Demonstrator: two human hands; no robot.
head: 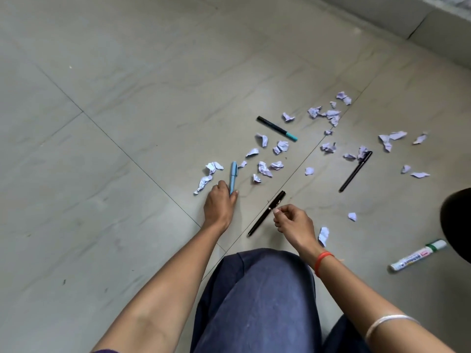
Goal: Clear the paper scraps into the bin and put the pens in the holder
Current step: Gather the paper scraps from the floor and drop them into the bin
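Several crumpled lilac paper scraps (265,169) lie scattered over the tiled floor. My left hand (219,206) pinches the near end of a light blue pen (233,175) that lies on the floor. A black pen with gold trim (262,220) lies just in front of my knee. My right hand (293,222) hovers beside its middle with thumb and forefinger drawn together, a small gap from the pen and nothing visible in them. Further off lie a black pen with a teal end (276,128), a plain black pen (355,171) and a white marker with a green cap (418,256).
A dark rounded object (458,225) is cut off by the right edge. My knee in blue cloth (254,296) fills the lower middle. A skirting board (407,24) runs along the wall at the top right. Bare tiles stretch to the left.
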